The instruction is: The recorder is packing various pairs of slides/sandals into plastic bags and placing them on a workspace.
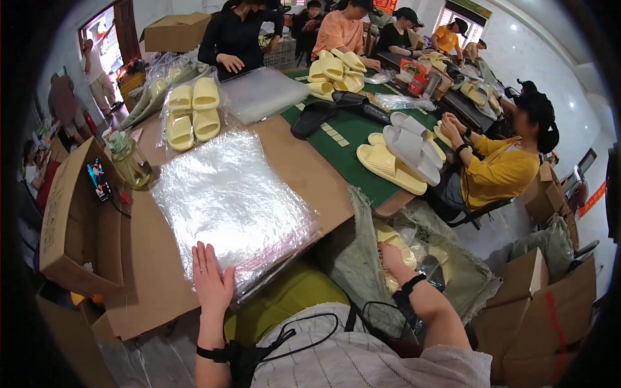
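Note:
My left hand [213, 281] lies flat, fingers stretched, on the near edge of a stack of shiny clear plastic bags [226, 200] on the brown table. At the table's right side, my right hand [392, 258] reaches down into an open woven sack [352, 249]. Its fingers are curled and partly hidden, closed on a pale yellow slipper [400, 240]. More slippers and clear plastic show in the sack around it. Beyond the bag stack, yellow slippers [193, 111] sit in clear plastic.
A cardboard box [71, 220] with a phone [99, 178] on it and a green-tinted bottle [129, 158] stand at left. Yellow, grey and black slippers lie on the green mat [336, 168]. A person in yellow [504, 168] sits at right; others work behind. Cartons [537, 317] stand lower right.

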A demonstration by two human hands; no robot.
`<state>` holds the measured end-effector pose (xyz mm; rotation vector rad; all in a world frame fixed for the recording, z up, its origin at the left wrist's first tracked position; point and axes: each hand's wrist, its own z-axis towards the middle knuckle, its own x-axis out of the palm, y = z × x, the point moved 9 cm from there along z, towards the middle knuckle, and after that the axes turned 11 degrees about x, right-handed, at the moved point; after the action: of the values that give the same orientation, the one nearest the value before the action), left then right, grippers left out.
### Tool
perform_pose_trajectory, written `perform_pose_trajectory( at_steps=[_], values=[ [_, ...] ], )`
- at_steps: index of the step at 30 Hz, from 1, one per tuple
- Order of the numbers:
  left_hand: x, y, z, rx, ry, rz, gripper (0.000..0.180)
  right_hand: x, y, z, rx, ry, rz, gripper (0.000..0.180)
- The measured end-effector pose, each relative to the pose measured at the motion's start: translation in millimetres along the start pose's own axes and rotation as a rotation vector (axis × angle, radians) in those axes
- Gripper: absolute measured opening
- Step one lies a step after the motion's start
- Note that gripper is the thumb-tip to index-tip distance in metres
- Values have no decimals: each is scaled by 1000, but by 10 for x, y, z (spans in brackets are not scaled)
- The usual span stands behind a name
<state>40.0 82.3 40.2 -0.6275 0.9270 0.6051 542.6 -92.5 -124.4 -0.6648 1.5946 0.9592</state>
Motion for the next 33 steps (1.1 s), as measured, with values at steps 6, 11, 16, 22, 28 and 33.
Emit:
perform_pose_trajectory(
  at_steps=[6,11,16,22,28,33],
  values=[
    [50,17,7,22,0,-7,73,178,-182,33,102,130,12,26],
    [9,56,-37,4,-4,43,72,-1363,187,299,195,-43,-50,20],
    [-19,52,-45,11,-31,23,73,-2440,-164,874,275,-644,412,32],
    [-38,93,-134,-5,-67,3,73,-2246,-286,1837,310,-530,487,58],
    [14,115,-118,-20,-60,21,76,-2687,582,1761,-26,-708,581,26],
    [-7,88,-63,-19,-53,13,74,-2959,1866,1189,-266,-772,662,21]
  ],
)
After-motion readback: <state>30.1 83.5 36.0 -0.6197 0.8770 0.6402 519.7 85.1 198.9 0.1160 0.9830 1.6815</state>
